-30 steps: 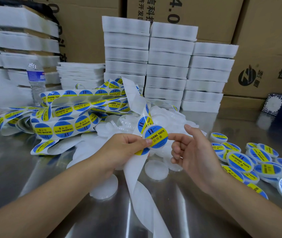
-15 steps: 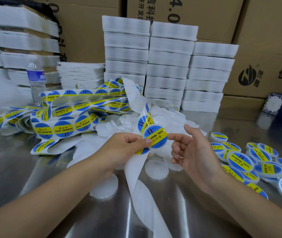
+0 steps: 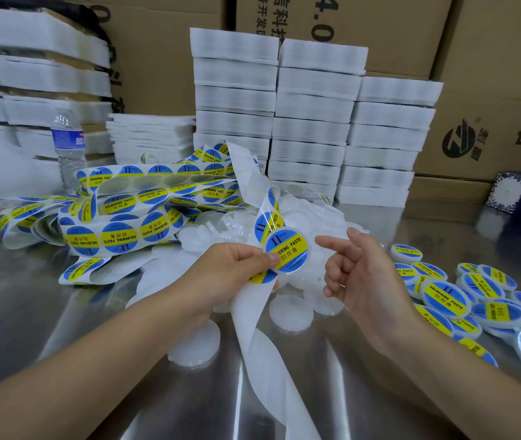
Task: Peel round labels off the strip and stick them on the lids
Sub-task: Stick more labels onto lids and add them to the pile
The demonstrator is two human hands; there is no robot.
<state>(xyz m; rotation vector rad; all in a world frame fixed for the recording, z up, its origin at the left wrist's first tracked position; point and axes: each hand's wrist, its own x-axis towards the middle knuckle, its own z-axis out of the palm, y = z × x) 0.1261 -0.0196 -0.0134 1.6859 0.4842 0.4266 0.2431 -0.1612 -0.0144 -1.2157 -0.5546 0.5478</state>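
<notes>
Presently, the left hand [image 3: 230, 274] pinches the round blue-and-yellow label [image 3: 287, 250] and white backing strip [image 3: 259, 350], with the empty, loosely spread right hand [image 3: 364, 274] just to its right.

- I'm at a packing bench in what looks like a warehouse or small factory.
- Printed cardboard cartons [image 3: 490, 90] are stacked behind the back edge of my steel tabletop [image 3: 30, 296].
- White foam trays [image 3: 313, 128] stand in tall piles along that edge.
- Loose label strips [image 3: 119, 239] heap up at the left, and many labelled lids [image 3: 446, 295] crowd the right edge.
</notes>
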